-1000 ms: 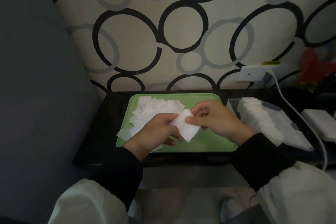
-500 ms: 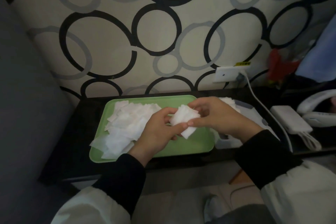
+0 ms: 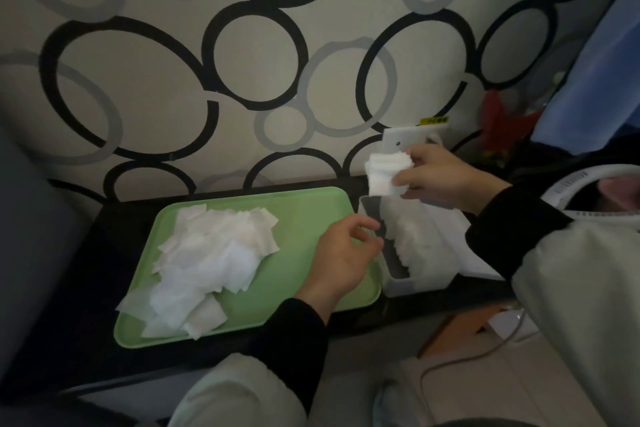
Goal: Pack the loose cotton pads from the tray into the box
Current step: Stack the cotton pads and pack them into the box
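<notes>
From my remote seat the biggest thing in view is the wall (image 3: 242, 62), papered with black and grey rings, and under it a dark shelf (image 3: 86, 288) carries the work. On the left of it lies the green tray (image 3: 301, 215), with the loose cotton pads (image 3: 211, 260) heaped in a ragged pile across its left half. Just beside the tray's right edge stands the box (image 3: 415, 282), pale and open-topped. It already holds a row of pads (image 3: 412, 239) packed on edge, and a dark gap shows at its near end. The left hand (image 3: 339, 256) hangs over the tray's right end, close to the box's left wall, fingers loosely curled around nothing. The right hand (image 3: 443, 177) hovers above the far end of the box, thumb and fingers pinching a small stack of pads (image 3: 384, 173) squared together, held clear of the box and not yet lowered. I read this as the placing step for one batch: the stack is gathered and lifted, and now needs setting down. With so large a heap on the tray, I judge the job only part done. The next move, as I see it, calls for turning the stack to match the standing row and sliding it in against those pads without toppling them, perhaps with the free left hand steadying the row.
</notes>
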### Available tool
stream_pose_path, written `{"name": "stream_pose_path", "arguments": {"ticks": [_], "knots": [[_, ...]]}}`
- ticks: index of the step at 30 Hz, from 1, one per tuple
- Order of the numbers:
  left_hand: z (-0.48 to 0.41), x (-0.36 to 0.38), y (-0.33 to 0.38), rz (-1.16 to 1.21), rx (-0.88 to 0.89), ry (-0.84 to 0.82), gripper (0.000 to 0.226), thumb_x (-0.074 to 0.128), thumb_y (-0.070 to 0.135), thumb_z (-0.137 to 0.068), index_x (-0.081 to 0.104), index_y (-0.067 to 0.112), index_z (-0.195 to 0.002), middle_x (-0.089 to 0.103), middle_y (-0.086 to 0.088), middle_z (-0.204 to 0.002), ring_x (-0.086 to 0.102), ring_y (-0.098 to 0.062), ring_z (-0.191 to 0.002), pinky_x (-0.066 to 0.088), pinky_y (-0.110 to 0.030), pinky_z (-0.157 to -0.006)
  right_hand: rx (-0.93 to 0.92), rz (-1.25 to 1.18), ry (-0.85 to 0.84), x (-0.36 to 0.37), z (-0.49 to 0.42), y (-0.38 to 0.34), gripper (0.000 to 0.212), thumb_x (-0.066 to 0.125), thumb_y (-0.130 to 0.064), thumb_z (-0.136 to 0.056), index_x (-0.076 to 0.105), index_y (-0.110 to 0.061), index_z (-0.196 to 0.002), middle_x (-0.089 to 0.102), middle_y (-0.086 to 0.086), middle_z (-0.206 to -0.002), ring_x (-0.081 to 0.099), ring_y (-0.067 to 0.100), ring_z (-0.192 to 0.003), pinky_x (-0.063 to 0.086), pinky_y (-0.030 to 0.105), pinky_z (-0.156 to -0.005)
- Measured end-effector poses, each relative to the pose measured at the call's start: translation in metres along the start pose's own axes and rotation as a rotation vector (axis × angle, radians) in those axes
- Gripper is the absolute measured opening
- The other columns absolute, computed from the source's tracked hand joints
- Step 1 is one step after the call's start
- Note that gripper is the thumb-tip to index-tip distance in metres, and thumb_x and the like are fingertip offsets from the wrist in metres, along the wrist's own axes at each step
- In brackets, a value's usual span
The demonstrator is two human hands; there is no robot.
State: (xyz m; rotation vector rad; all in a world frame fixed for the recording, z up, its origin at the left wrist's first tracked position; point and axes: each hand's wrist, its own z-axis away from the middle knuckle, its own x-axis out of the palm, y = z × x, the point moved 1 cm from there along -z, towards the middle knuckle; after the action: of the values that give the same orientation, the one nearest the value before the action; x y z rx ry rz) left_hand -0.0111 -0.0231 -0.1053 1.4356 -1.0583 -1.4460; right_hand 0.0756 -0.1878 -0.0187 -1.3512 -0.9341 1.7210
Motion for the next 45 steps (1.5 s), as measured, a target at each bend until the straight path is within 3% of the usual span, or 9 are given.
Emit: {"name": "stream_pose_path", "arguments": {"ticks": [4,7,13,17,21,25,30,37,45], "knots": [[-0.012,0.009,-0.006,-0.138,0.019,0.023,0.017,0.075,0.028,-0.085,0.072,0.029,-0.102,0.056,0.005,-0.089,0.052,-0.009,-0.072,0.042,-0.024,-0.067,-0.139,0.409,-0.07,0.005,-0.015,0.002,0.028,0.074,-0.002,-0.079,0.063,-0.005,-0.105,0.068,0.016,-0.102,0.066,0.027,-0.095,0.055,0.042,-0.089],[-0.018,0.013,-0.011,-0.169,0.017,-0.001,0.017,0.075,0.027,-0.085,0.071,0.028,-0.101,0.056,0.006,-0.086,0.054,-0.008,-0.073,0.039,-0.016,-0.062,-0.188,0.719,-0.093,0.007,-0.022,0.002,0.026,0.075,-0.008,-0.079,0.067,-0.013,-0.103,0.067,0.005,-0.101,0.064,0.025,-0.098,0.054,0.044,-0.09],[-0.023,0.015,-0.018,-0.138,0.026,-0.023,0.016,0.076,0.025,-0.085,0.069,0.029,-0.099,0.062,0.004,-0.09,0.054,-0.003,-0.068,0.036,-0.007,-0.059,-0.147,0.974,-0.194,0.011,-0.028,-0.006,0.024,0.072,-0.013,-0.083,0.069,-0.021,-0.106,0.066,-0.001,-0.107,0.061,0.018,-0.101,0.051,0.035,-0.093],[-0.024,0.016,-0.019,-0.117,0.024,-0.033,0.016,0.075,0.025,-0.086,0.068,0.031,-0.1,0.061,0.006,-0.089,0.054,-0.004,-0.068,0.037,-0.009,-0.06,-0.187,1.149,-0.184,0.02,-0.032,-0.008,0.023,0.067,-0.021,-0.084,0.068,-0.027,-0.106,0.065,-0.003,-0.098,0.062,0.018,-0.094,0.054,0.042,-0.091],[-0.023,0.018,-0.021,-0.107,0.023,-0.024,0.017,0.075,0.025,-0.087,0.068,0.029,-0.101,0.06,0.007,-0.089,0.056,-0.006,-0.072,0.037,-0.007,-0.061,-0.304,1.298,-0.109,0.037,-0.031,-0.005,0.021,0.06,-0.023,-0.09,0.062,-0.028,-0.11,0.061,0.003,-0.105,0.061,0.023,-0.096,0.055,0.045,-0.086],[-0.022,0.017,-0.022,-0.11,0.045,-0.024,0.018,0.074,0.024,-0.087,0.069,0.027,-0.104,0.061,0.004,-0.092,0.058,-0.008,-0.079,0.039,-0.008,-0.064,-0.329,1.378,-0.106,0.044,-0.032,0.0,0.018,0.065,-0.027,-0.088,0.063,-0.028,-0.106,0.062,0.002,-0.105,0.062,0.022,-0.095,0.055,0.045,-0.084],[-0.023,0.019,-0.024,-0.058,0.041,-0.031,0.018,0.076,0.02,-0.085,0.07,0.024,-0.101,0.059,0.004,-0.089,0.057,-0.012,-0.075,0.046,-0.023,-0.075,-0.454,1.414,-0.052,0.044,-0.028,0.006,0.017,0.069,-0.032,-0.085,0.062,-0.026,-0.099,0.057,0.001,-0.105,0.059,0.021,-0.097,0.055,0.043,-0.082],[-0.024,0.019,-0.023,-0.066,0.033,-0.044,0.017,0.077,0.02,-0.085,0.067,0.028,-0.096,0.06,0.005,-0.09,0.059,-0.011,-0.077,0.045,-0.018,-0.071,-0.289,1.248,-0.14,0.045,-0.034,0.006,0.014,0.063,-0.023,-0.089,0.069,-0.018,-0.101,0.067,0.004,-0.101,0.065,0.022,-0.092,0.057,0.041,-0.084],[-0.023,0.004,-0.022,-0.036,0.039,-0.111,0.014,0.07,0.021,-0.09,0.072,0.024,-0.104,0.064,0.005,-0.092,0.058,-0.005,-0.074,0.045,-0.019,-0.073,-0.204,1.044,-0.009,0.035,-0.026,0.005,0.011,0.061,-0.02,-0.086,0.064,-0.03,-0.091,0.065,-0.002,-0.099,0.063,0.02,-0.093,0.055,0.043,-0.085]]}}
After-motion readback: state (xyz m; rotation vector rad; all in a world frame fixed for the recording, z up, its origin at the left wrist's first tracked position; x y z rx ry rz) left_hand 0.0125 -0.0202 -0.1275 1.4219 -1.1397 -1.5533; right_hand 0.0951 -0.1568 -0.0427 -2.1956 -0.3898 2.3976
